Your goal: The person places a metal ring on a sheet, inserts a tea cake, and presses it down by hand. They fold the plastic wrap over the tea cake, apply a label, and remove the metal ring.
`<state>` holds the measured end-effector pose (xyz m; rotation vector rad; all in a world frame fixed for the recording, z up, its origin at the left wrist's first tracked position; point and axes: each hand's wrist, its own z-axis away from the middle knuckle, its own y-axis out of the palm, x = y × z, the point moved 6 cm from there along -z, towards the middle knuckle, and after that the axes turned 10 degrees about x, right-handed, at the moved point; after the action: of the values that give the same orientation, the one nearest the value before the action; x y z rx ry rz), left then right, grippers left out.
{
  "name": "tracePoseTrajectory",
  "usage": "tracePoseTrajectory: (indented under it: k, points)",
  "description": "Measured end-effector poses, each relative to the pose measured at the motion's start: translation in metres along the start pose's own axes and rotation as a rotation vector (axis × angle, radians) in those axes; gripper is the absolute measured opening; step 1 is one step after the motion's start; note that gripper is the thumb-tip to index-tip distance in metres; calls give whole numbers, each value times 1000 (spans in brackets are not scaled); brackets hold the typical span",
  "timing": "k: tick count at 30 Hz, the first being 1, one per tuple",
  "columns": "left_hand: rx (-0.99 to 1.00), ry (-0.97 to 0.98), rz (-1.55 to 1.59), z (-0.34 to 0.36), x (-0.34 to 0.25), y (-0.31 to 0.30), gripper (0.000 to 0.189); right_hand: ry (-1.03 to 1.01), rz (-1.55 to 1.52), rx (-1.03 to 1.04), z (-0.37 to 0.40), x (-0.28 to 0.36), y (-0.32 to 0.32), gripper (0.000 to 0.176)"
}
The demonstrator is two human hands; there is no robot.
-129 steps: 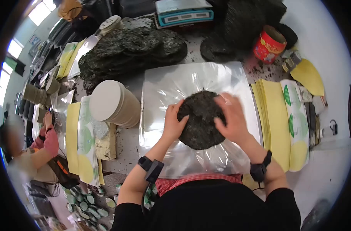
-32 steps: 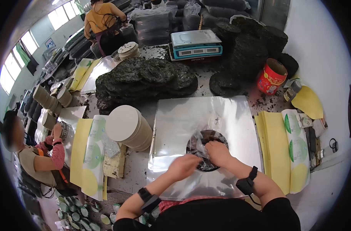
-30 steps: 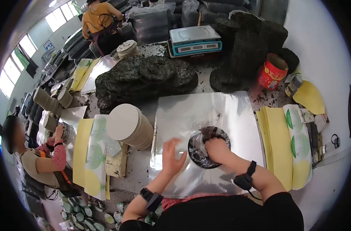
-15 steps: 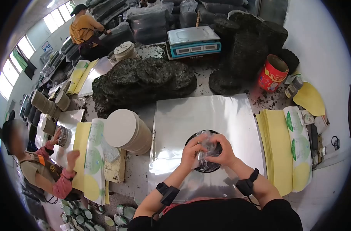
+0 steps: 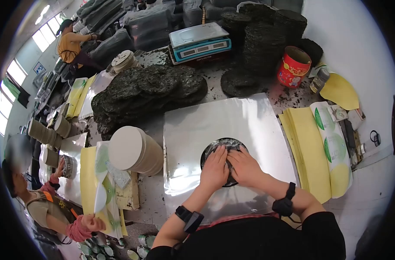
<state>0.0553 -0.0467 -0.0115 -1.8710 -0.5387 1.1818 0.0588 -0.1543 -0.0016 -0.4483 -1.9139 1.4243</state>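
Note:
In front of me a round, dark cake under crinkled clear film (image 5: 226, 142) sits in a black round rim on the shiny metal-like sheet (image 5: 193, 125). My left hand (image 5: 214, 169) lies flat on its left half, fingers stretched forward. Beside it, my right hand (image 5: 246, 168) rests flat on the right half, fingertips close to the left ones. Both palms cover much of the cake. To the left stands a stack of pale round discs (image 5: 132, 149).
Dark round cakes (image 5: 149, 89) lie piled behind, near a scale (image 5: 199, 41) and a red tin (image 5: 293, 67). Yellow sheets (image 5: 308, 151) and printed bags (image 5: 329, 147) are at right. A co-worker's hand (image 5: 93, 223) grips printed bags (image 5: 104, 203) at left; another person stands far back.
My hands have gone from pinching bunched film above the cake to lying flat on it. The co-worker's nearer hand has dropped and lifts a bag edge. My view has shifted slightly.

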Motion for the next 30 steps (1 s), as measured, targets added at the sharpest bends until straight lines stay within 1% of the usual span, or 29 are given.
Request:
tracePoseTrajectory:
  k: [1, 4, 6, 7, 8, 9, 11, 12, 13, 14, 15, 16, 19, 22, 25, 26, 29, 30]
  points:
    - [48, -17, -15, 2, 1, 9, 48, 1, 62, 19, 8, 0, 2, 45]
    - [79, -52, -108, 2, 4, 15, 49, 63, 80, 90, -1, -3, 20, 48]
    - [121, -29, -168, 3, -2, 12, 55, -59, -70, 83, 11, 3, 12, 48]
    - [146, -55, -197, 4, -1, 15, 59, -100, -134, 68, 25, 0, 3, 48]
    - [138, -52, -182, 7, 2, 20, 62, -168, -333, 124, 46, -1, -9, 48]
    - [194, -58, -230, 7, -5, 16, 65, 67, -289, 17, 73, -27, -25, 47]
    - [222, -55, -274, 8, -1, 22, 68, 503, -195, -168, 147, -77, -64, 44]
    - [229, -62, -264, 7, -3, 21, 67, 833, -35, -374, 195, -125, -74, 44]
    - [229, -45, -275, 8, -6, 19, 68, 978, 244, -253, 238, -164, -91, 35]
    - [239, -47, -272, 8, -7, 18, 68, 1069, 782, -196, 279, -201, -94, 24]
    - [241, -55, -272, 6, -9, 17, 68, 1101, 836, -124, 308, -228, -103, 19]
    - [237, -50, -263, 4, -10, 16, 68, 1124, 889, -54, 328, -247, -107, 16]
    - [234, -54, -247, 6, -11, 15, 68, 1027, 826, -187, 353, -278, -87, 13]
    - [227, -74, -233, 6, -12, 12, 67, 1016, 376, -351, 373, -284, -85, 16]
    - [200, -56, -249, 5, -14, 11, 66, 1026, 502, -280, 354, -267, -90, 24]
    - [203, -70, -251, 5, -13, 12, 66, 1044, 561, -170, 344, -256, -95, 27]
    - [219, -70, -237, 5, -15, 11, 66, 1011, 581, -14, 340, -258, -111, 26]
    - [227, -71, -233, 6, -14, 11, 66, 930, 684, -12, 342, -266, -96, 21]
